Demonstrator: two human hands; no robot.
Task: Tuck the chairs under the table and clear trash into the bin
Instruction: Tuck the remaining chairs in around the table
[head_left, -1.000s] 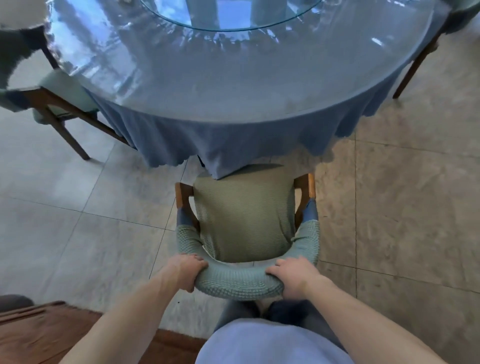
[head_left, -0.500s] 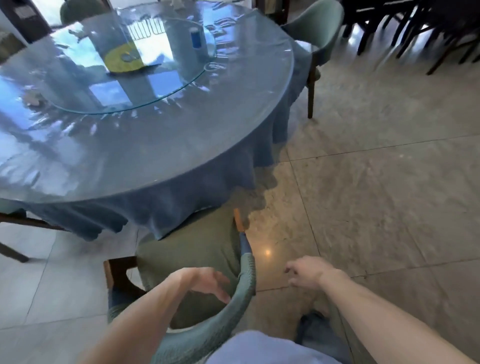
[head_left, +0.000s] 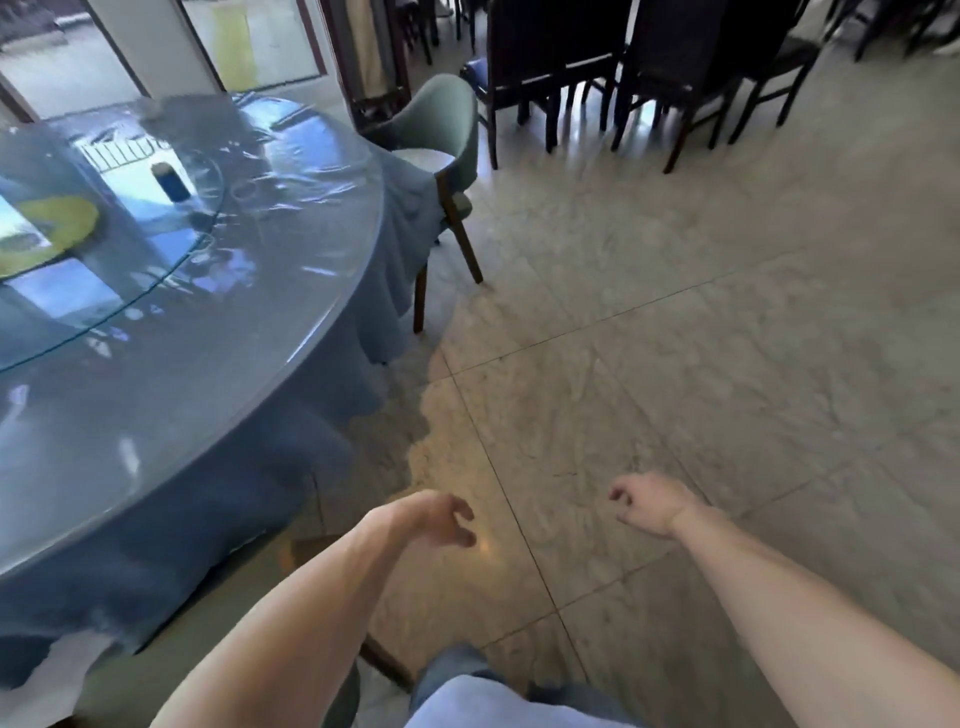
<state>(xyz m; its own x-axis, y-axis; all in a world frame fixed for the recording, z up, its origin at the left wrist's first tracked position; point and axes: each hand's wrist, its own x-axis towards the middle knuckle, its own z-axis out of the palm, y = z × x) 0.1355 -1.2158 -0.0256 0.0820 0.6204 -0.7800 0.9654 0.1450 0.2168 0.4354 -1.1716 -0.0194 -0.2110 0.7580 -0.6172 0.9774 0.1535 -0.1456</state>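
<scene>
both hands are free here, nothing in either grip: left hand (head_left: 434, 519) hangs with fingers loosely curled, right hand (head_left: 649, 503) the same, both out over the tiled floor (head_left: 727, 338). the next green chair (head_left: 447, 130) sits at the far right edge of the round worktop (head_left: 208, 364), well ahead of the hands and a little to the left, its curved back facing outward, seat partly under the blue cloth (head_left: 395, 260), front legs out on the floor. looks like it wants a push straight in toward the worktop's centre. the left hand is slightly nearer that side. on the worktop, a dark can (head_left: 171, 181) stands on the glass turntable (head_left: 104, 270) near a yellow plate (head_left: 52, 231), likely trash for later. dark chairs (head_left: 623, 67) line the back. no bin in sight.
</scene>
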